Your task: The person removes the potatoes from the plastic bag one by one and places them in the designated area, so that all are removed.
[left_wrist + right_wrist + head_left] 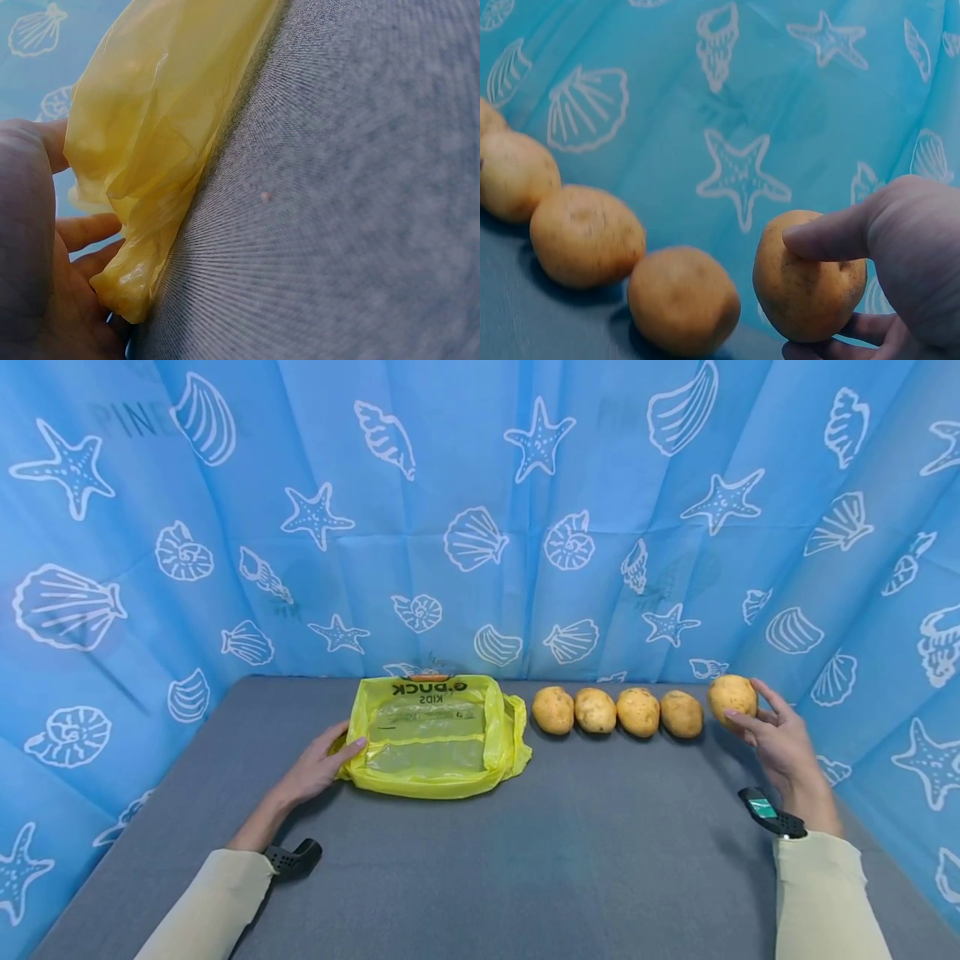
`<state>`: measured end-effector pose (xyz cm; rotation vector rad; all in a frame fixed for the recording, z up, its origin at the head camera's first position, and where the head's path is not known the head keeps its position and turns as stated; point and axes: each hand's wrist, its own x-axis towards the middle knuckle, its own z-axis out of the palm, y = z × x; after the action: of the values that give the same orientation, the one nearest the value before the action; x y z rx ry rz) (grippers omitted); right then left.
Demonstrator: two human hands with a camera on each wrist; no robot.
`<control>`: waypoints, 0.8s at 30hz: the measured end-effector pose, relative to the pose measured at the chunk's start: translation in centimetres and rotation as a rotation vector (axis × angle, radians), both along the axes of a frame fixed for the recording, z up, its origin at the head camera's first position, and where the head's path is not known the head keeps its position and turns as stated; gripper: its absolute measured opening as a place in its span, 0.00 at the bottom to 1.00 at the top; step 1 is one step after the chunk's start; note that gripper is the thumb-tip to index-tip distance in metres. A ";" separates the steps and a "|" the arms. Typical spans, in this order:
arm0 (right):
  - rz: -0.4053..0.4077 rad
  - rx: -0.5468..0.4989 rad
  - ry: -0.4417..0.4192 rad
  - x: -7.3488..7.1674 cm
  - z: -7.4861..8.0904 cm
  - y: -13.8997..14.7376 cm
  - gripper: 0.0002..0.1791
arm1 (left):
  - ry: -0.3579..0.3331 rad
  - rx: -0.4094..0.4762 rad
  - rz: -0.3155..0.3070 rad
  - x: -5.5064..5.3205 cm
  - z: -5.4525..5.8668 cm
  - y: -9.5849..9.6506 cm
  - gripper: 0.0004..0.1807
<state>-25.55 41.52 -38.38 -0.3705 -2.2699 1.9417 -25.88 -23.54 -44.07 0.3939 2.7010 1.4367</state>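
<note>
A yellow plastic bag (427,781) lies on the table with its mouth spread wide, dark print showing upside down or reversed near its top. At the bag's left side my left hand (318,767) holds the edge, thumb on the near face and fingers partly hidden behind the film. In the left wrist view the thin bag (161,112) hangs between thumb and fingers. My right hand (783,743) grips a potato (731,697), raised slightly off the table at the right end of a row. In the right wrist view the thumb presses this potato's (802,292) side.
Several potatoes stand in a row right of the bag, the last one (682,714) nearest my right hand. A grey cloth covers the table (525,877). A blue curtain (465,602) with white shells and starfish hangs behind and at both sides.
</note>
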 end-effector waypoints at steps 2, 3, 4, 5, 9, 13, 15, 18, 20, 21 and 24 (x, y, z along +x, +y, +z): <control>-0.010 0.040 -0.038 -0.1 -0.6 0.4 0.49 | -0.005 -0.001 0.002 0.0 0.0 0.0 0.38; -0.017 0.056 -0.056 -0.2 -0.8 0.6 0.49 | -0.005 -0.002 0.002 -0.1 0.0 -0.1 0.38; -0.023 0.078 -0.073 -0.3 -1.1 0.7 0.48 | -0.005 -0.005 0.004 -0.1 0.0 -0.1 0.38; -0.024 0.093 -0.085 -0.3 -1.3 0.9 0.47 | -0.005 -0.007 0.004 -0.1 -0.1 -0.1 0.38; -0.018 0.154 -0.112 -0.6 -2.2 1.3 0.45 | 0.000 -0.010 0.007 0.0 -0.2 -0.3 0.38; -0.014 0.226 -0.109 -0.8 -2.8 1.4 0.45 | -0.004 -0.003 0.004 -0.1 -0.2 -0.3 0.38; -0.024 0.251 -0.103 -0.9 -3.1 1.4 0.45 | -0.008 -0.004 0.005 -0.1 -0.3 -0.3 0.39; -0.038 0.253 -0.090 -1.1 -3.4 1.3 0.43 | -0.012 -0.006 0.006 -0.1 -0.3 -0.3 0.39; -0.048 0.246 -0.082 -1.3 -3.7 1.3 0.42 | -0.014 -0.009 0.008 -0.1 -0.3 -0.2 0.39; -0.051 0.245 -0.077 -1.4 -3.8 1.3 0.41 | -0.015 -0.008 0.009 -0.1 -0.3 -0.2 0.39; -0.064 0.237 -0.063 -1.6 -4.1 1.2 0.40 | -0.014 -0.007 0.005 -0.1 -0.3 -0.2 0.39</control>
<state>-27.14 42.73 -42.49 -0.4747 -2.4594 1.6286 -25.99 -23.73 -44.35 0.3756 2.6978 1.4251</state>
